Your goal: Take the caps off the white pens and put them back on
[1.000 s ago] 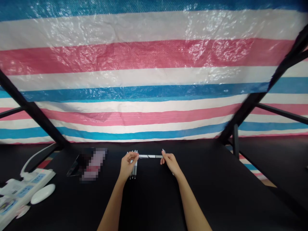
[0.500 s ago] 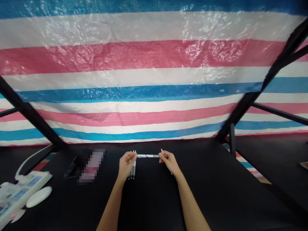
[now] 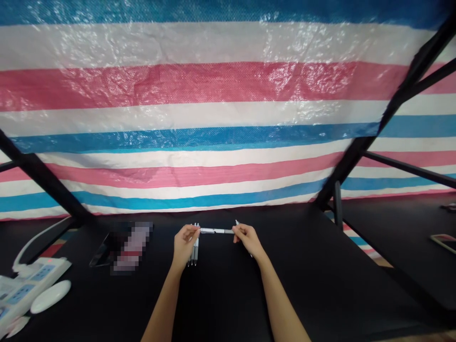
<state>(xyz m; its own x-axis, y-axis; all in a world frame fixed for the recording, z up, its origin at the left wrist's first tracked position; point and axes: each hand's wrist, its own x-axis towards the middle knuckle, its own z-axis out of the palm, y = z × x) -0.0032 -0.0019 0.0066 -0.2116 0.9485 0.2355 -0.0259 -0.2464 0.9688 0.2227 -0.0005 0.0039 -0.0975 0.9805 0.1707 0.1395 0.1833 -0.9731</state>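
A white pen (image 3: 216, 231) with a grey grip is stretched level between my two hands above the black table. My left hand (image 3: 185, 243) pinches its white end, and my right hand (image 3: 247, 238) pinches the grey end. Several similar pens (image 3: 194, 251) lie side by side under and beside my left hand, which partly covers them. Another pen (image 3: 237, 222) lies beneath my right hand; only its two ends show.
To the left lie a dark phone (image 3: 101, 251), a white power strip (image 3: 32, 287) with a cable, and a white oval object (image 3: 51, 296). Black frame bars (image 3: 351, 164) flank the table (image 3: 221, 294). A striped tarp (image 3: 213, 118) hangs behind.
The view has shifted slightly, so most things sit a little further left. Both hands keep their hold on the white pen, which is now very slightly tilted.
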